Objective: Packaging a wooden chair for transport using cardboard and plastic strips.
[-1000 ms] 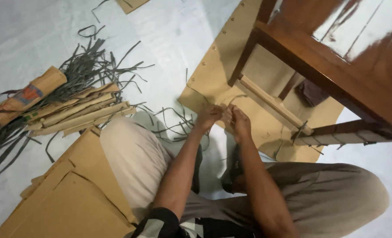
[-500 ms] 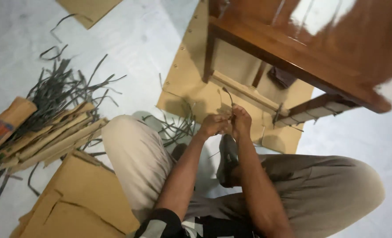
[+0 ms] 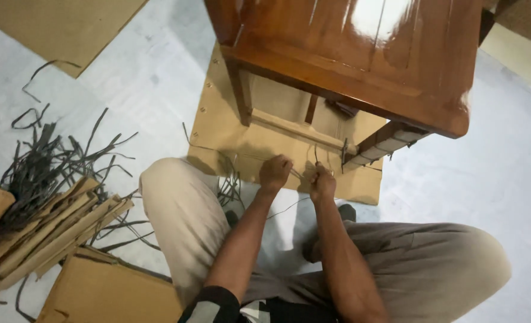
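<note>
I sit on the floor with my knees apart. My left hand (image 3: 275,172) and my right hand (image 3: 321,181) are both closed on a thin dark strap (image 3: 293,173) pulled taut between them, a loose end (image 3: 283,209) trailing down. Both hands hover over a flat sheet of brown cardboard (image 3: 217,137) lying under a glossy wooden table (image 3: 361,54). A table leg wrapped in cardboard and tied with dark straps (image 3: 376,145) stands just right of my right hand.
A heap of dark straps (image 3: 44,161) and folded cardboard strips (image 3: 50,230) lies at the left. Cardboard sheets lie at bottom left (image 3: 104,293) and top left (image 3: 62,27). A few loose straps (image 3: 229,185) sit by my left knee. The floor is pale.
My hands have moved apart, stretching the strap between them. The view has swung so the table now fills the upper middle and the strap heap sits further left.
</note>
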